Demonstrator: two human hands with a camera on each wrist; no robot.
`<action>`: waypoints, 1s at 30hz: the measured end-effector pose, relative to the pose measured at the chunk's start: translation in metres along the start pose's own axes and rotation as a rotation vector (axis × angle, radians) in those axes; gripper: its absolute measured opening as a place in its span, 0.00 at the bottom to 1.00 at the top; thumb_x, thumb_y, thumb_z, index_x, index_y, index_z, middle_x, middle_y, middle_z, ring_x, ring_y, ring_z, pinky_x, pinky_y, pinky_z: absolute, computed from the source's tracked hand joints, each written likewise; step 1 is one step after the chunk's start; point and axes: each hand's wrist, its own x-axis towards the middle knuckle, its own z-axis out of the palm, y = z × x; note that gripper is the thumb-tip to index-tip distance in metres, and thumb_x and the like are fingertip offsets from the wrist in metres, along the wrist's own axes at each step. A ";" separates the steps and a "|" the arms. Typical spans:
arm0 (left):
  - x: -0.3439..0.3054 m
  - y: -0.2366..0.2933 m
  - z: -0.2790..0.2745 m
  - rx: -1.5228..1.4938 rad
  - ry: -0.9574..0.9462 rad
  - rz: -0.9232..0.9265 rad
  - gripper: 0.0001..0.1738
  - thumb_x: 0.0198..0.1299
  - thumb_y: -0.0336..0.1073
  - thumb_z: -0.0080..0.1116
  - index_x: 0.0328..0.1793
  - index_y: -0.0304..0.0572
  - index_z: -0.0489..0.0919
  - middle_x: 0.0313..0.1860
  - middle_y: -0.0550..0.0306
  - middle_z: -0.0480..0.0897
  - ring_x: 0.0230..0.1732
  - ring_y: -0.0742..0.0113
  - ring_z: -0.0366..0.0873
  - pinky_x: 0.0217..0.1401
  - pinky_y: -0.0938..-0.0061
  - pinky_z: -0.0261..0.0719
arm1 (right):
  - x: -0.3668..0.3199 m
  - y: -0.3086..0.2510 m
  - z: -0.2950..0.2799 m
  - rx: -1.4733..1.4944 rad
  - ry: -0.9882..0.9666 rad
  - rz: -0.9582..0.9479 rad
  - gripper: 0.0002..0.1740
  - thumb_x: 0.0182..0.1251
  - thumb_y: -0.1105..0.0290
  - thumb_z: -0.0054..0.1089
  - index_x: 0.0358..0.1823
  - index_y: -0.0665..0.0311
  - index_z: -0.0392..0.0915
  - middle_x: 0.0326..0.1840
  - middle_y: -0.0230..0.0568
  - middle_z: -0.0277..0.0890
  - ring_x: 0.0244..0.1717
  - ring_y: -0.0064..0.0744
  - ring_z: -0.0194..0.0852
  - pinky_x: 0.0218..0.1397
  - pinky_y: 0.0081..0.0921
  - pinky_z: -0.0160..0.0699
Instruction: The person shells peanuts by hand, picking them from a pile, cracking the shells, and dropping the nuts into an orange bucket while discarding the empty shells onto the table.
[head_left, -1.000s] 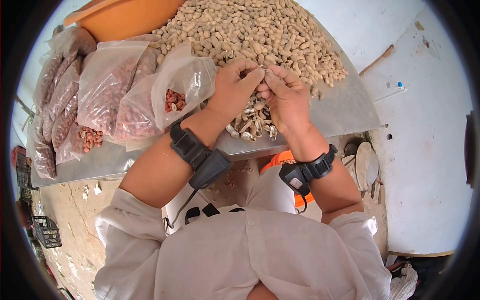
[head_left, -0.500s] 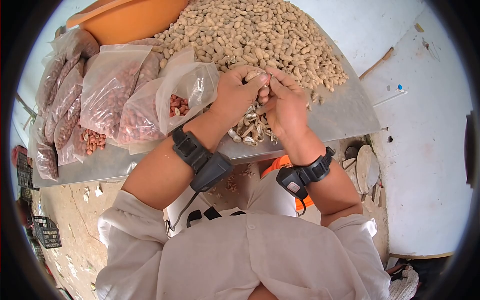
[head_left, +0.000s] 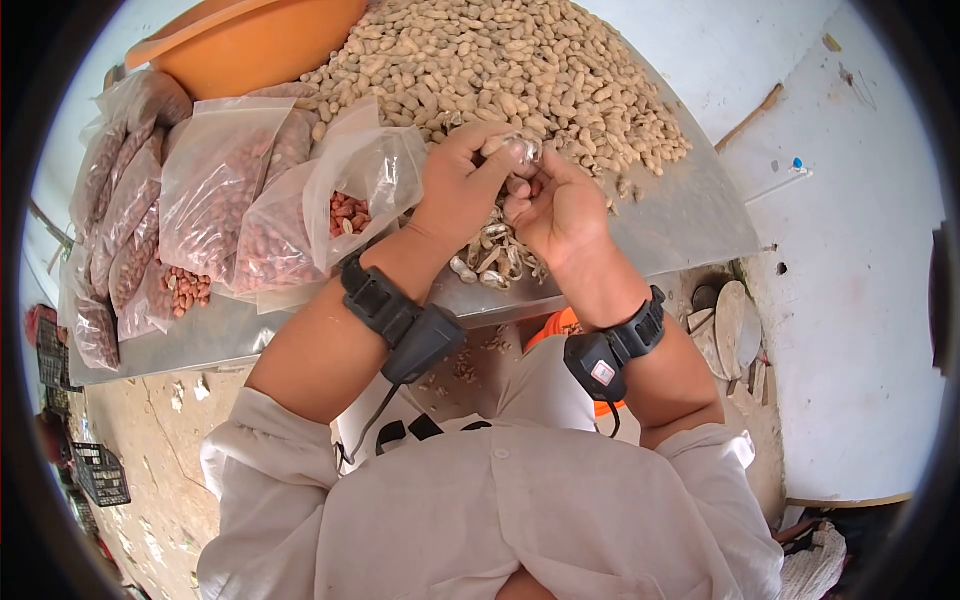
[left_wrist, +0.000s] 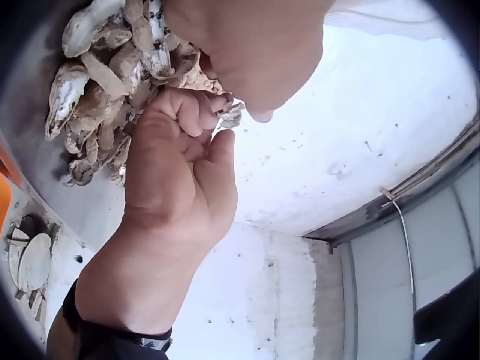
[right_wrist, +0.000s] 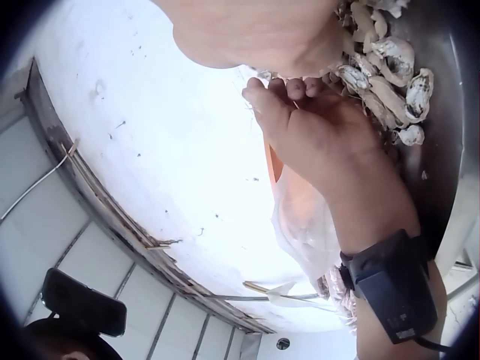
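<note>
My left hand pinches an opened peanut shell, its pale inside showing, between thumb and fingers. Close beside it, my right hand is turned palm up with fingers curled round a reddish peanut kernel. In the left wrist view the right hand has its fingers bent in, just under the left hand. Beneath both hands lies a small heap of split peanut shells. Behind them spreads a big pile of unshelled peanuts on the metal table.
On the left stand several clear plastic bags of red kernels; one open bag is nearest the left wrist. Loose kernels lie in front of them. An orange basin stands behind. Below the table edge is an orange bucket.
The fingertips, together at first around a peanut, have parted slightly. The right hand has rolled palm up and lower, while the left keeps the opened shell.
</note>
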 end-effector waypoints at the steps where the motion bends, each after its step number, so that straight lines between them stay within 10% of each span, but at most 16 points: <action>1: 0.000 0.003 0.001 -0.137 0.019 -0.085 0.13 0.61 0.37 0.57 0.46 0.34 0.78 0.37 0.56 0.81 0.36 0.76 0.77 0.35 0.83 0.76 | -0.003 -0.001 0.001 -0.026 -0.001 -0.008 0.05 0.64 0.74 0.49 0.37 0.65 0.74 0.27 0.32 0.67 0.25 0.21 0.64 0.24 0.15 0.63; 12: 0.001 0.005 0.000 -0.506 -0.007 -0.230 0.21 0.67 0.48 0.50 0.55 0.39 0.74 0.44 0.60 0.76 0.43 0.74 0.72 0.46 0.78 0.70 | -0.015 0.000 0.011 -0.649 -0.060 -0.250 0.12 0.59 0.75 0.57 0.45 0.67 0.77 0.33 0.31 0.75 0.24 0.13 0.64 0.20 0.12 0.60; 30: -0.001 0.010 0.004 -0.128 -0.190 -0.105 0.32 0.70 0.58 0.33 0.62 0.37 0.69 0.33 0.63 0.74 0.31 0.77 0.68 0.33 0.82 0.68 | -0.008 0.012 0.010 -0.395 -0.245 -0.466 0.07 0.66 0.76 0.50 0.44 0.66 0.69 0.27 0.30 0.67 0.19 0.15 0.60 0.20 0.13 0.59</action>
